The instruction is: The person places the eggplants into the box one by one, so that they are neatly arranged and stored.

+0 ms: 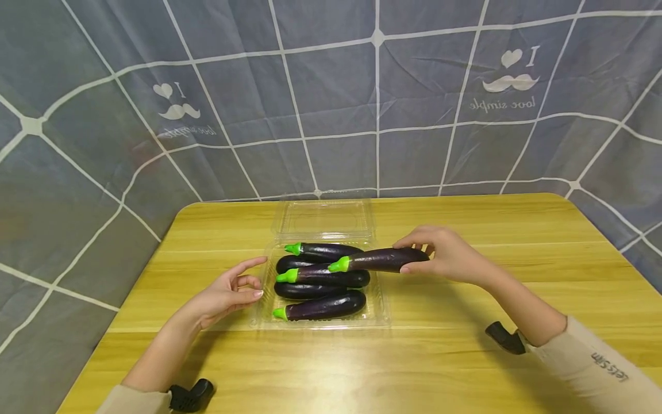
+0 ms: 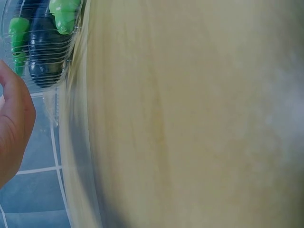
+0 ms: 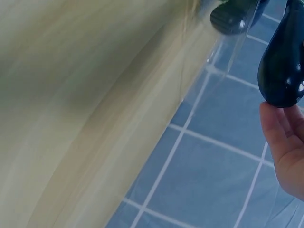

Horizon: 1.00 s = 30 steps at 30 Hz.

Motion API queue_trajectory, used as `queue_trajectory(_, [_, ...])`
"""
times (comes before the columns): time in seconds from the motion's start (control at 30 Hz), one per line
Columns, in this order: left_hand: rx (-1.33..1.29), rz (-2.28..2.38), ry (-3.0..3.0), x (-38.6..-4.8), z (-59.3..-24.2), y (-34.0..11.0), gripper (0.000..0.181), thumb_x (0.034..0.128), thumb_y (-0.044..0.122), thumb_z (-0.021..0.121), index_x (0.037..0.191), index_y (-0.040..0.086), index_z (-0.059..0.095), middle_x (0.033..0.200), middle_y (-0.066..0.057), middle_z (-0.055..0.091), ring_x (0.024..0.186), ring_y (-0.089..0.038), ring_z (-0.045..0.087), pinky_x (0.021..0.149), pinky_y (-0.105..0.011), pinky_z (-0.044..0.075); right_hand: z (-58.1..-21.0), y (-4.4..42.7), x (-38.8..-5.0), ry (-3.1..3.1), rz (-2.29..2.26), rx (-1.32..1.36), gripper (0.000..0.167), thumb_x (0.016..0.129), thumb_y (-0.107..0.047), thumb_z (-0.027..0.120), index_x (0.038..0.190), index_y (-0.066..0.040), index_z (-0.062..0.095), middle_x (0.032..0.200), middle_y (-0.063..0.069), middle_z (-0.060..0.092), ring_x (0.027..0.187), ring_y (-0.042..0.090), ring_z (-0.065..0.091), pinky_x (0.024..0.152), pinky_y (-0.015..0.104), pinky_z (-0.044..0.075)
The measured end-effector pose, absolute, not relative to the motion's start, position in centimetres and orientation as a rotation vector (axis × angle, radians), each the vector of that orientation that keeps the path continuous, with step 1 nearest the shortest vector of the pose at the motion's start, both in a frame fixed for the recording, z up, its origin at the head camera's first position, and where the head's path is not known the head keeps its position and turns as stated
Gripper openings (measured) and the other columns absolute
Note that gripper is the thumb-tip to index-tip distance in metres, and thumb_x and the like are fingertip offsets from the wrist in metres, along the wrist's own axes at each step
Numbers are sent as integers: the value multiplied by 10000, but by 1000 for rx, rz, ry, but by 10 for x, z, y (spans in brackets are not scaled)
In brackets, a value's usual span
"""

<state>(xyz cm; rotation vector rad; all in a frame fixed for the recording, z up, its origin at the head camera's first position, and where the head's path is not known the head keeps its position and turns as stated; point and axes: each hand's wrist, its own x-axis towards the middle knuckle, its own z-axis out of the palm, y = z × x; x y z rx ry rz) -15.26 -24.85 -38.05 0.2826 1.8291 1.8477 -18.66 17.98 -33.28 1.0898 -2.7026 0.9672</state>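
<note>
My right hand (image 1: 447,256) grips a dark purple eggplant (image 1: 383,260) by its blunt end. The eggplant's green stem points left, over the right part of a clear plastic clamshell box (image 1: 380,313). Inside the box several more eggplants lie sideways, among them one at the front (image 1: 326,306) and one at the back (image 1: 328,251). Beside the box's left wall is my left hand (image 1: 227,296), fingers loosely bent and holding nothing; whether its fingertips touch the wall I cannot tell. The right wrist view shows the held eggplant (image 3: 282,66) with fingers around its rounded end.
The box's clear lid (image 1: 324,221) is folded back toward the rear edge of the wooden table (image 1: 465,224). A grey curtain with white lines (image 1: 336,109) hangs behind and at both sides. Black wrist-worn devices (image 1: 192,395) sit at both sleeves.
</note>
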Motion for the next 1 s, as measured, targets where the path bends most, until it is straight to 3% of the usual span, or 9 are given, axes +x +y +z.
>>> queue_trajectory(0.3, [272, 1848, 1820, -153, -376, -245, 767, 859, 27, 648, 1477, 72, 196, 923, 2, 531, 815, -87, 575, 751, -233, 510, -330, 157, -181, -2701, 1022, 1136, 372, 687, -243, 832, 1030, -155, 719, 941, -66, 648, 791, 87, 533, 612, 272, 485])
queue_trajectory(0.47, [267, 1851, 1813, -152, -373, -245, 755, 863, 33, 645, 1476, 84, 207, 923, 5, 532, 821, -87, 572, 761, -234, 510, -331, 141, -179, -2702, 1023, 1202, 374, 724, -269, 805, 1058, -130, 709, 962, -37, 652, 785, 91, 527, 602, 241, 463])
queue_trajectory(0.77, [278, 1844, 1822, -151, -374, -246, 741, 871, 39, 638, 1477, 92, 215, 929, 5, 538, 820, -86, 577, 752, -235, 511, -337, 109, -171, -2741, 918, 1268, 361, 760, -303, 773, 1081, -156, 697, 1010, -37, 642, 849, 106, 556, 705, 262, 468])
queue_trajectory(1.0, [297, 1845, 1816, -152, -375, -247, 733, 877, 26, 625, 1479, 93, 211, 926, 8, 545, 814, -78, 573, 755, -230, 510, -341, 92, -167, -2738, 862, 1310, 375, 763, -321, 768, 1088, -149, 695, 995, -39, 639, 866, 112, 570, 716, 267, 465])
